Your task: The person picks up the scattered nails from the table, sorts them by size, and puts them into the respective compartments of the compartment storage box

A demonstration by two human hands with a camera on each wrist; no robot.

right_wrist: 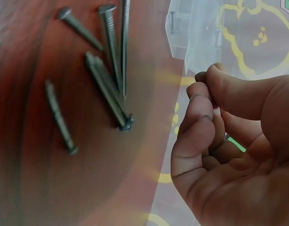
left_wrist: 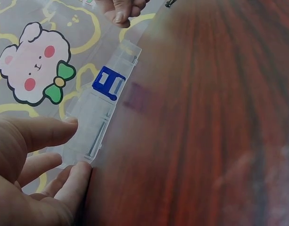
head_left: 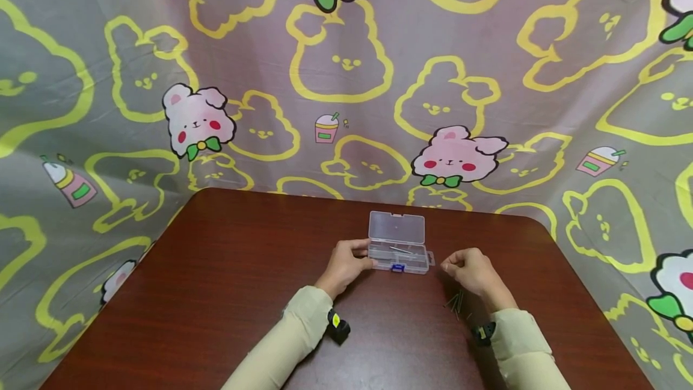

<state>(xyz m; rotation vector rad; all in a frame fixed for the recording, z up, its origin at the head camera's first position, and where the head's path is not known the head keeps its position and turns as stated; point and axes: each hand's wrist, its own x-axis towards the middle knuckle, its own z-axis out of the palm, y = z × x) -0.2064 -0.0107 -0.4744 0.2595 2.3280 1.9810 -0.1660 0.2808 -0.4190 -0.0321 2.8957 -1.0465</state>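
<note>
A clear plastic box with a blue latch stands on the table, its lid raised at the back. My left hand holds its left end, thumb at the front and fingers behind. Several nails lie inside, one long nail across the dividers. To the right of the box, my right hand has thumb and forefinger pinched together. Between those fingertips shows the small dark end of a nail, the rest hidden by the fingers. Loose nails lie on the table below this hand.
The brown table has rounded back corners. Behind and beside it hangs a grey curtain with rabbit prints. A hanging tab sticks out from the box's right end, towards my right hand.
</note>
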